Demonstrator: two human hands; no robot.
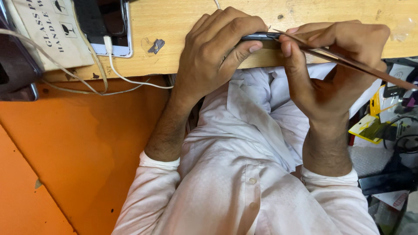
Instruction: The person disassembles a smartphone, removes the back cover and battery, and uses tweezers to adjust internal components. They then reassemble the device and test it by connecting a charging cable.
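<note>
My left hand grips a thin dark phone on its edge against the front of the wooden bench. My right hand pinches long brown tweezers, their tips touching the phone's right end. Most of the phone is hidden under my left fingers.
A white-edged phone with a white cable lies at the bench's back left, beside a printed cardboard box and a dark device. An orange panel is below left. Yellow parts and clutter sit at the right.
</note>
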